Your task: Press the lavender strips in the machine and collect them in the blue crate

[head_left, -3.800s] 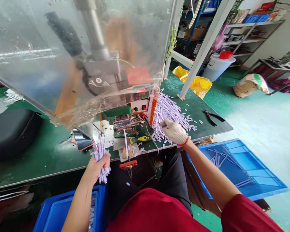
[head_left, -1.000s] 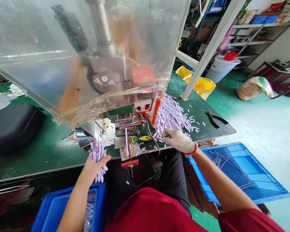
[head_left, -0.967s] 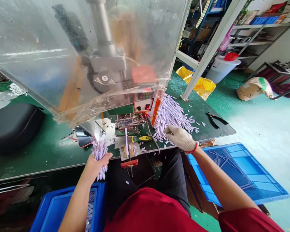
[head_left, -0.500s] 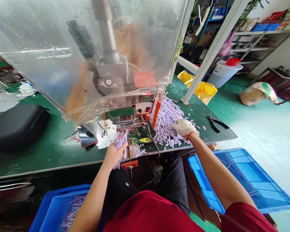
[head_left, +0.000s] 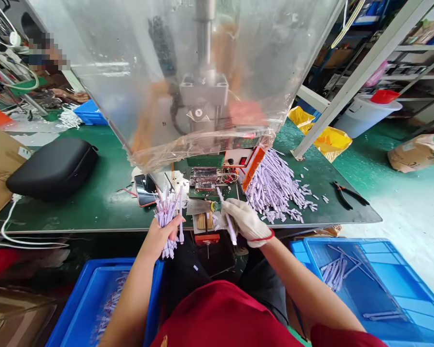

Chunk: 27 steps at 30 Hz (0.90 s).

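My bare left hand [head_left: 162, 233] is closed round a bundle of thin pale purple strips [head_left: 167, 207], held upright at the table's front edge. One strip stands a little apart at its fingertips. My right hand [head_left: 244, 219], in a white glove, pinches a single pale purple strip [head_left: 232, 230], tilted in front of the press. Between and beyond my hands is the press's small metal fixture [head_left: 205, 178]. A large pile of the same strips [head_left: 275, 185] lies on the table to the right of the orange-edged control box [head_left: 253, 168].
A cloudy plastic shield [head_left: 130, 72] hangs before the press. A phone [head_left: 145, 189] and black case [head_left: 54, 168] lie left; pliers [head_left: 347, 193] lie right. Blue bins [head_left: 81, 303] [head_left: 394, 260] flank my legs. A yellow-green handled tool [head_left: 214, 206] lies near my right hand.
My right hand has left the strip pile and moved left to the front of the fixture, now with a strip in it. My left hand still holds its bundle. The view has shifted left.
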Each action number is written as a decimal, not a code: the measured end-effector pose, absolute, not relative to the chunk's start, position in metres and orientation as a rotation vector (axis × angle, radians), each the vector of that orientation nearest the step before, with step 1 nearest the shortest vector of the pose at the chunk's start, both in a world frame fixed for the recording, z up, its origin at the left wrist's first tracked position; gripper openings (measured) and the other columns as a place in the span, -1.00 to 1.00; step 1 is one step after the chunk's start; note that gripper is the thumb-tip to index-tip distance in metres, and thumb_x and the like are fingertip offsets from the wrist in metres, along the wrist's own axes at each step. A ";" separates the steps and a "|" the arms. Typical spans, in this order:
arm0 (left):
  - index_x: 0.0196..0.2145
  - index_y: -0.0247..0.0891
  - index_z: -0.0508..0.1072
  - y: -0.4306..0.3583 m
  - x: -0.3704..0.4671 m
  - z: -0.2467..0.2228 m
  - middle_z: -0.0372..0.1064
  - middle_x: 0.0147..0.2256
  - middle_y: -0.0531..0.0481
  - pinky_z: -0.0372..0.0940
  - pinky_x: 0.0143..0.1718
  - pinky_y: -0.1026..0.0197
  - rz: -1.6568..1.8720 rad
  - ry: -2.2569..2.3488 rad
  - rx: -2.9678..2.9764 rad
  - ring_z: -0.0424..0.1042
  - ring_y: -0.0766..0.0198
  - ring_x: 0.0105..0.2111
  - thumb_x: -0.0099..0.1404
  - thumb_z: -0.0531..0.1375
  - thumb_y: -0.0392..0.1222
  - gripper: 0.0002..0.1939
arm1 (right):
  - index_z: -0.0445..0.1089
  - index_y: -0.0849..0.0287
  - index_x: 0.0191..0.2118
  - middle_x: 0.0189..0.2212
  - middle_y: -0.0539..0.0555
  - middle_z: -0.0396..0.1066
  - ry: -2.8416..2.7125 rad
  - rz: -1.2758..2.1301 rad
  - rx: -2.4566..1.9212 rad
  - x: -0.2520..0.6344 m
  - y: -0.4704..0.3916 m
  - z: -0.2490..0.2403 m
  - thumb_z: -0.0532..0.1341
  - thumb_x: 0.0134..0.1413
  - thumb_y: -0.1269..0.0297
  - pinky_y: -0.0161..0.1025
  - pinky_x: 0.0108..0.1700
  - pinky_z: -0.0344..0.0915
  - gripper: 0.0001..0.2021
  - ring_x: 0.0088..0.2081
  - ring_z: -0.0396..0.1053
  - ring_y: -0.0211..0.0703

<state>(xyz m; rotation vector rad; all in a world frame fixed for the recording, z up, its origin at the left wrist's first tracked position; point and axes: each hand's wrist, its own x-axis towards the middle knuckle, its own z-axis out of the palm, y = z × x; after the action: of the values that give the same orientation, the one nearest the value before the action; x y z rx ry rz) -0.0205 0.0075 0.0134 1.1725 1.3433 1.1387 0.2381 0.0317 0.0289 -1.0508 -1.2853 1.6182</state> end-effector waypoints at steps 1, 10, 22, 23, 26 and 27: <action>-0.65 -0.25 0.42 0.005 -0.021 0.013 0.14 -0.78 0.14 0.37 -0.34 0.22 1.139 1.344 1.179 0.24 0.35 -0.65 0.23 0.30 -0.02 -0.61 | 0.28 0.17 -0.42 -0.64 0.00 0.42 -1.264 1.616 -1.055 0.225 0.037 0.028 0.18 0.16 -0.16 -0.42 -0.76 0.12 -0.56 -0.75 0.26 -0.32; -0.60 -0.27 0.48 -0.009 -0.037 -0.001 0.16 -0.76 0.13 0.30 -0.40 0.24 1.144 1.428 1.160 0.27 0.32 -0.64 0.24 0.27 0.01 -0.64 | 0.28 0.17 -0.46 -0.70 0.02 0.40 -1.205 1.707 -1.101 0.187 0.065 0.005 0.22 0.07 -0.11 -0.38 -0.75 0.19 -0.60 -0.76 0.28 -0.26; -0.40 -0.30 0.55 -0.010 -0.037 0.007 0.30 -0.69 0.10 0.24 -0.50 0.27 1.083 1.425 1.227 0.26 0.35 -0.65 0.25 0.27 0.04 -0.68 | 0.30 0.18 -0.48 -0.65 0.06 0.42 -1.117 1.759 -1.044 0.183 0.081 0.000 0.24 0.06 -0.04 -0.38 -0.76 0.16 -0.64 -0.74 0.29 -0.26; -0.42 -0.30 0.55 -0.010 -0.036 0.009 0.34 -0.66 0.07 0.25 -0.48 0.27 1.063 1.410 1.262 0.27 0.35 -0.65 0.26 0.26 0.04 -0.68 | 0.30 0.17 -0.48 -0.65 0.05 0.42 -1.134 1.754 -1.056 0.183 0.081 0.001 0.23 0.07 -0.05 -0.37 -0.75 0.15 -0.63 -0.74 0.28 -0.26; -0.45 -0.30 0.54 -0.008 -0.035 0.014 0.49 -0.50 -0.02 0.27 -0.48 0.26 1.012 1.382 1.361 0.26 0.38 -0.64 0.27 0.25 0.02 -0.68 | 0.25 0.14 -0.49 -0.67 0.00 0.37 -1.230 1.583 -1.175 0.187 0.074 0.011 0.24 0.09 -0.06 -0.37 -0.71 0.14 -0.62 -0.72 0.23 -0.30; -0.45 -0.31 0.54 -0.008 -0.034 0.016 0.50 -0.47 -0.04 0.26 -0.49 0.26 0.995 1.387 1.380 0.26 0.39 -0.64 0.27 0.25 0.02 -0.68 | 0.25 0.14 -0.49 -0.66 -0.01 0.37 -1.273 1.466 -1.221 0.189 0.070 0.016 0.26 0.09 -0.07 -0.38 -0.68 0.15 -0.61 -0.70 0.23 -0.31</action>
<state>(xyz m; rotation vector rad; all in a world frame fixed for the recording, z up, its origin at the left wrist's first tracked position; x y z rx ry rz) -0.0340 -0.0077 0.0157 1.3801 1.3873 0.9951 0.1889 0.0701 0.0164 -1.2213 -1.2728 1.4659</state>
